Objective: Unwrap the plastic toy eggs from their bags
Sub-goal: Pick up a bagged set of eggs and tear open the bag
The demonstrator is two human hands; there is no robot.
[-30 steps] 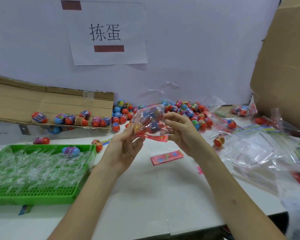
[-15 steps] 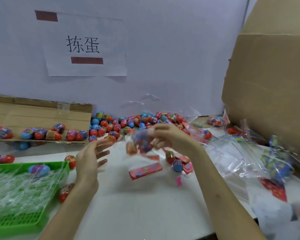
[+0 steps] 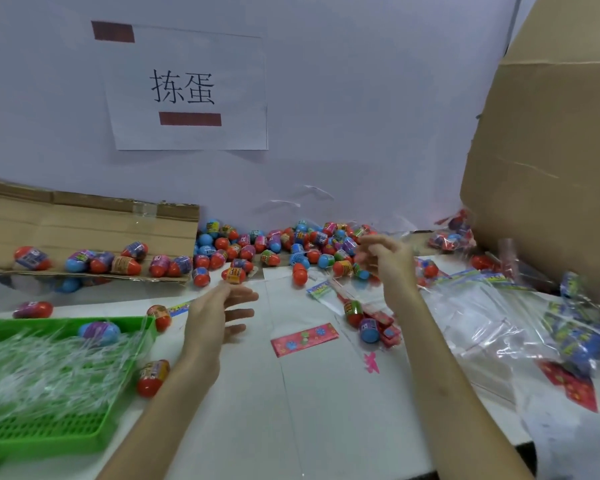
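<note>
The bag [image 3: 340, 301] lay flat on the worktop [image 3: 309, 393] between the forearms. Its long axis ran from far left to near right, with the printed header at the far end and two eggs [image 3: 368, 330] bunched at the near end. Half a second earlier the right hand [image 3: 387, 259] had held it aloft. That hand was now raised before the egg pile [image 3: 274, 244], fingers loosely curled; whether its grip pinched anything could not be told. The left hand [image 3: 219, 317] stayed empty, grip spread. The wall sign [image 3: 187, 88] read "拣蛋"; the egg labels were too blurred to read.
</note>
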